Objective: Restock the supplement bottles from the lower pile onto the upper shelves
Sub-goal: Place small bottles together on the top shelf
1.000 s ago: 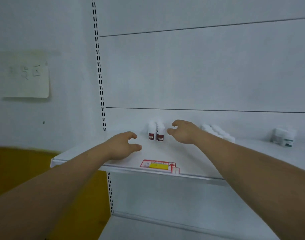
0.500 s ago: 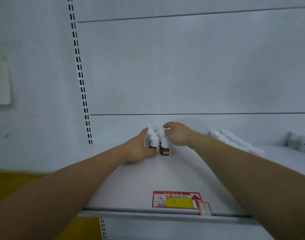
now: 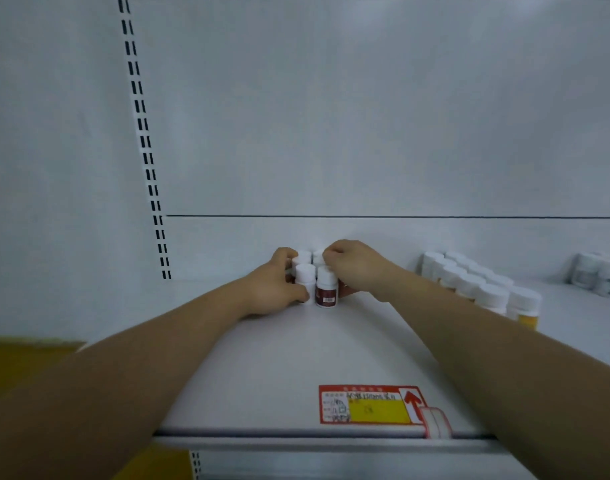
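A small cluster of white-capped supplement bottles with dark red labels (image 3: 326, 289) stands at the back of the white shelf (image 3: 296, 368), against the rear panel. My left hand (image 3: 274, 285) cups the cluster's left side, thumb against the front left bottle. My right hand (image 3: 352, 265) wraps over the cluster's right side, fingers curled on the caps. Both hands press the bottles between them. The rear bottles are mostly hidden by my fingers.
A double row of white-capped bottles with yellow labels (image 3: 480, 289) runs along the shelf to the right. Further right stand white tubs with green labels (image 3: 597, 275). A red and yellow price tag (image 3: 369, 405) lies at the shelf's front edge. A slotted upright (image 3: 144, 140) rises on the left.
Both hands went from apart and open to closed around the red-labelled cluster. The view has moved closer and to the right along the shelf.
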### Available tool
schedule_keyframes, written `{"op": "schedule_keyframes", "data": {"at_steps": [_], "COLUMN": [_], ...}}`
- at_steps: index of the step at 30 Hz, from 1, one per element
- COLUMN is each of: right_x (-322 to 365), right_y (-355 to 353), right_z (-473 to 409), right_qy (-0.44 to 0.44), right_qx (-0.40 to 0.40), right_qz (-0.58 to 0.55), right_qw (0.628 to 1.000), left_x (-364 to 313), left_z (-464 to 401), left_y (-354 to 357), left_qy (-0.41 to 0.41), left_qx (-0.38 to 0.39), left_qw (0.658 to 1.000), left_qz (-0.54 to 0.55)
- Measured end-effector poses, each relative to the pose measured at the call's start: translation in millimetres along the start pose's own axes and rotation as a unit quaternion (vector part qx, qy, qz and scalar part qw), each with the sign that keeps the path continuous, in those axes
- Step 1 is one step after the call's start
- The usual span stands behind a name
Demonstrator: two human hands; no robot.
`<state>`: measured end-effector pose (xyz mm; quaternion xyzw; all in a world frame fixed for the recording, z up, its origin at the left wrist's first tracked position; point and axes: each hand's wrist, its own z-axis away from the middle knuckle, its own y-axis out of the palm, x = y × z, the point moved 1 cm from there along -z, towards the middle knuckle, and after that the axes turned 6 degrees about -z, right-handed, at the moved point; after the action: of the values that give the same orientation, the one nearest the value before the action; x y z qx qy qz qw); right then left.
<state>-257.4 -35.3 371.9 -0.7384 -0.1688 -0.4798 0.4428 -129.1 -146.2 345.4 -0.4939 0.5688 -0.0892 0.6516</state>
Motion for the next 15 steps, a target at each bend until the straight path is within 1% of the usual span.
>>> {"op": "schedule_keyframes", "data": {"at_steps": [2,4,7,11,15], "right_x": [-1.9,-4.5,-6.3,-7.5,-7.3], "right_y": [-3.1,-8.0,-10.0,-6.1,-4.4], "right_z": [1.6,1.3,3.2,7.0,9.1], "right_qy": [0.035,0.044,0.006,-0.043,-0.044], "right_qx": [0.021,0.030,0.020,0.007,0.009], "right_qz": [-0.025,-0.040,-0.049,-0.009,0.008], "right_qw": [0.999,0.998,0.999,0.999,0.999], "left_x": [0.8,0.3,-1.1,-1.0,-2.2], "left_z": [0.7,2.4,4.2,4.9,6.1], "left_y": [1.2,2.6,4.0,3.4,4.3], "left_qy": [0.007,0.021,0.030,0.009,0.003], "left_qx": [0.007,0.000,-0.017,-0.023,-0.024], "left_qw": [1.000,1.000,0.999,1.000,1.000], "left_qz": [0.010,0.010,0.005,0.002,-0.015]}}
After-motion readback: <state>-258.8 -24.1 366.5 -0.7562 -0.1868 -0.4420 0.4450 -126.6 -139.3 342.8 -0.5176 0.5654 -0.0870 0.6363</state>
